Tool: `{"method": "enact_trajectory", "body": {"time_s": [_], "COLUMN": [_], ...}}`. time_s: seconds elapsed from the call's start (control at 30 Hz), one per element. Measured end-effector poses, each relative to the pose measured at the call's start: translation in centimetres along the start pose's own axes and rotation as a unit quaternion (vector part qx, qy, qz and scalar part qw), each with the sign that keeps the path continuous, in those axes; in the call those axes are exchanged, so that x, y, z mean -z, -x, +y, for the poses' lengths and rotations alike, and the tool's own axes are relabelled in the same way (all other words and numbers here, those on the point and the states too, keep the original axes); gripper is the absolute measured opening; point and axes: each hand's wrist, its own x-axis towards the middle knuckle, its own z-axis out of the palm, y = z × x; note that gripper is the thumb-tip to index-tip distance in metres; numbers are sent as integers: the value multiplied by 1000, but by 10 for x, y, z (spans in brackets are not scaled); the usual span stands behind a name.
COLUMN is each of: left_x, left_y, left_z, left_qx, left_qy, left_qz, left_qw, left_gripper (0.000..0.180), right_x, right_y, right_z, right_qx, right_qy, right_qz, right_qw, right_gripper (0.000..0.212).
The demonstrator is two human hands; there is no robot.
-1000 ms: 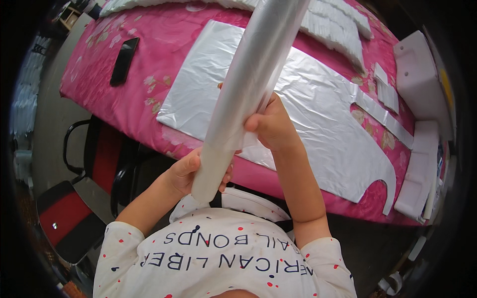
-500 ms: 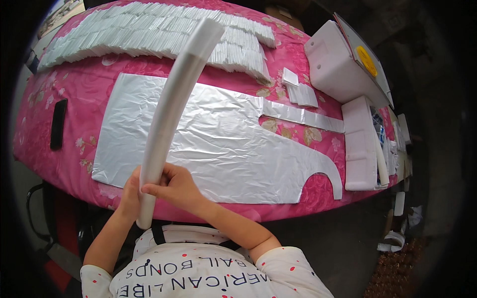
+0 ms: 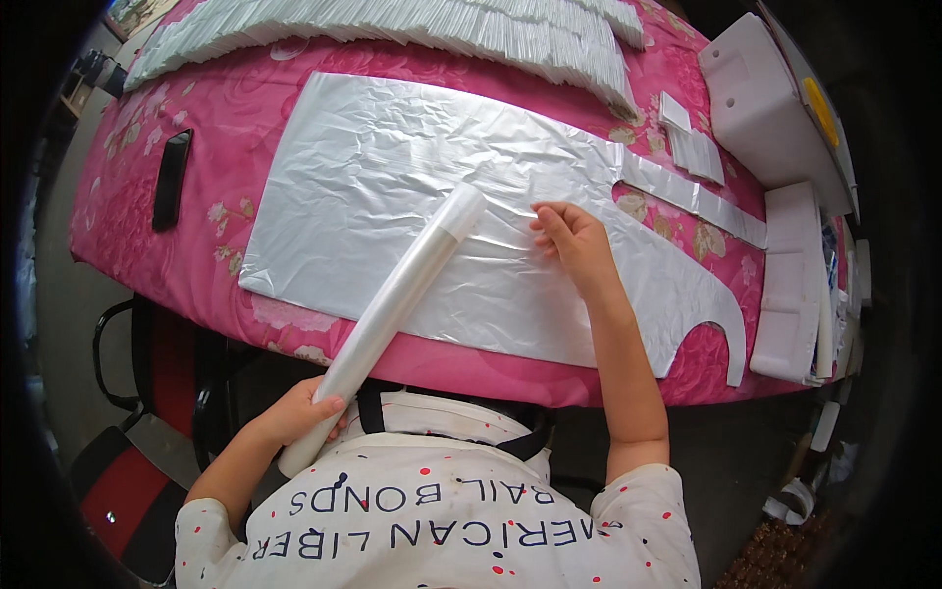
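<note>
A long roll of clear, whitish plastic film [image 3: 397, 304] leans up from my lap over the table edge. My left hand [image 3: 302, 410] is wrapped round its lower end. The roll's far end lies over a large silvery-white plastic sheet [image 3: 392, 147], flat and wrinkled, with two strap-like arms and curved cut-outs at its right side. Over the middle of this sheet is my right hand [image 3: 577, 240], to the right of the roll's tip and apart from it. Its fingers are loosely bent and separated, and I see nothing in them.
A pink flowered cloth [image 3: 211, 265] covers the table. Rows of folded white packets [image 3: 471, 34] line the far side, with a few more packets [image 3: 692, 142] nearby. White foam boxes [image 3: 775, 108] stand at the right. A black phone-like object [image 3: 172, 182] lies left; a red-black chair [image 3: 162, 373] is below.
The roll has been lowered and tilted right, its tip now over the sheet. My right hand has let go of it and moved right. The view has shifted, too.
</note>
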Motion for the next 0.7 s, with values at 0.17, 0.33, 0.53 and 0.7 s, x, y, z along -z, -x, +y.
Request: {"method": "enact_trajectory", "body": {"time_s": [0.17, 0.33, 0.53, 0.7], "left_x": [0, 2, 0, 4], "left_y": [-1, 1, 1, -1], "left_z": [2, 11, 15, 17], "left_qx": [-26, -24, -18, 12], "left_qy": [3, -14, -11, -62], "left_qz": [-36, -55, -48, -34], "left_qw": [999, 998, 999, 997], "left_gripper": [68, 58, 57, 51], "right_x": [-20, -40, -39, 5], "right_y": [-21, -33, -35, -42], "right_z": [-16, -33, -24, -7], "right_qx": [35, -24, -5, 88], "right_qy": [50, 79, 87, 120], "right_qz": [-78, -174, -217, -52], "right_qw": [995, 981, 972, 987], "right_gripper": [30, 31, 22, 18]}}
